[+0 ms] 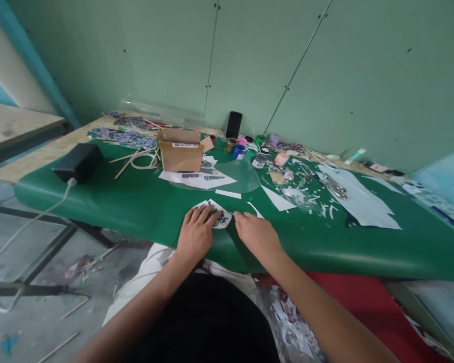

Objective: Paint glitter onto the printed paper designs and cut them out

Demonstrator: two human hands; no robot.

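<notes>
Near the front edge of the green-covered table, a white paper piece (220, 218) with a small multicoloured pattern lies partly under my left hand (196, 229). The fingers of that hand are spread over the paper's left side and press it flat. My right hand (255, 231) is closed at the paper's right side, pinching a thin greenish tool (230, 214) whose tip points at the paper. Most of the tool is hidden by the fingers. A white paper strip (228, 194) and a curved offcut (254, 209) lie just beyond my hands.
Behind are an open cardboard box (180, 156), paint jars (238, 151) and a phone (233, 124) leaning on the wall. A black power adapter (79, 162) sits at left. Scissors (333, 186), paper sheets (363, 199) and scraps lie at right.
</notes>
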